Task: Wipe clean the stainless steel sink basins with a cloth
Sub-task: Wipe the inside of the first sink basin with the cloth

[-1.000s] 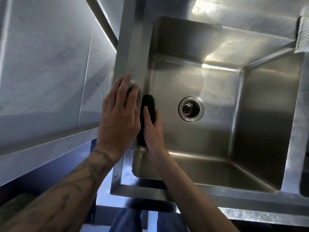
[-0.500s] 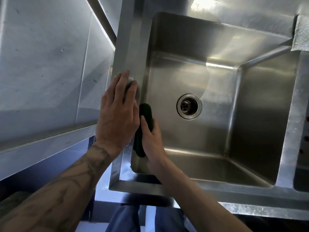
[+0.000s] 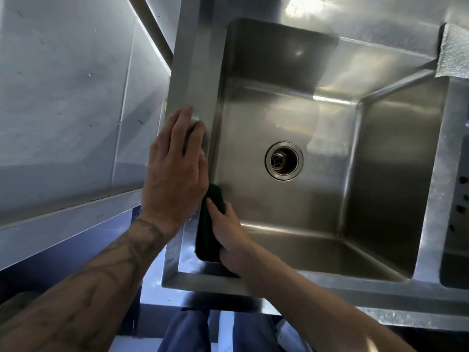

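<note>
Stainless steel fills most of the head view: a deep sink basin (image 3: 291,214) with a round drain (image 3: 283,160) in the middle of its floor, and the sliver of a second basin (image 3: 454,270) at the right edge. A pale tiled wall (image 3: 63,97) runs along the left.

The left hand (image 3: 175,174) lies flat on the basin's left rim (image 3: 195,80), fingers straight and pressing down, holding nothing. The right hand (image 3: 229,235) reaches inside the basin and grips a dark green cloth (image 3: 209,232), holding it upright against the left inner wall close to the near-left corner. One digit lies along the cloth's top; the others are hidden behind it.

The step in hand looks like wiping that left wall. To do it well, the cloth's whole face should stay flat on the steel, with pressure from the palm, not just the fingertips. Strokes are best run the length of the wall, from the near corner toward the far one, each overlapping the last. The rounded seam where wall meets floor needs its own pass, since grime tends to collect there. The braced left hand gives leverage; it should stay clear of the cloth's path.
</note>
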{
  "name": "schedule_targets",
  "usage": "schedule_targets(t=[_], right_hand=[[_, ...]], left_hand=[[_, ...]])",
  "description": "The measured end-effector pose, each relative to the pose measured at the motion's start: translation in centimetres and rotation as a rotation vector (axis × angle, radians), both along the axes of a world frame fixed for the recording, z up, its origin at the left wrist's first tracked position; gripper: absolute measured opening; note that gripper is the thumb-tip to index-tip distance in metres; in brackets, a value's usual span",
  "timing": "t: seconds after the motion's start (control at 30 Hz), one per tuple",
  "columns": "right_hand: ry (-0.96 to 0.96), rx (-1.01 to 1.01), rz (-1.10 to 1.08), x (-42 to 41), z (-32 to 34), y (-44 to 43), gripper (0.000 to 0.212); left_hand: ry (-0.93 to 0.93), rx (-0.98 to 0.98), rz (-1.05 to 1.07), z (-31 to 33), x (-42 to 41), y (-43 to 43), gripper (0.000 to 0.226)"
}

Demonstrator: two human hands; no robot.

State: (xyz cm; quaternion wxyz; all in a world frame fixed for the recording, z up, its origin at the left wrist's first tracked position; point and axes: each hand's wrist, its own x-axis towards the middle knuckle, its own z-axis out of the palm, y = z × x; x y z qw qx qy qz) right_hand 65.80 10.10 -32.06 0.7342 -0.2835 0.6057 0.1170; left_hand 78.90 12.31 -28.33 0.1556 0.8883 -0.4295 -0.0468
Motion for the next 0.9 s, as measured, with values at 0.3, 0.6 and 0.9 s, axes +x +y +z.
schedule_targets(t=[0.3, 0.6, 0.9], right_hand=[[0.043, -0.051, -0.144, 5.2, -8.6, -2.7, 0.042], [-0.093, -0.285, -0.216, 15.3, -7.3, -15.2, 0.04], [-0.346, -0.444, -0.26, 13.1, -0.8, -13.8, 0.022]], left_hand=[[0.025, 0.003, 0.024, 0.3, -0.1, -0.2, 0.044], [0.017, -0.016, -0.006, -0.2, 0.1, 0.0, 0.041], [0.017, -0.009, -0.013, -0.6, 0.2, 0.2, 0.041]])
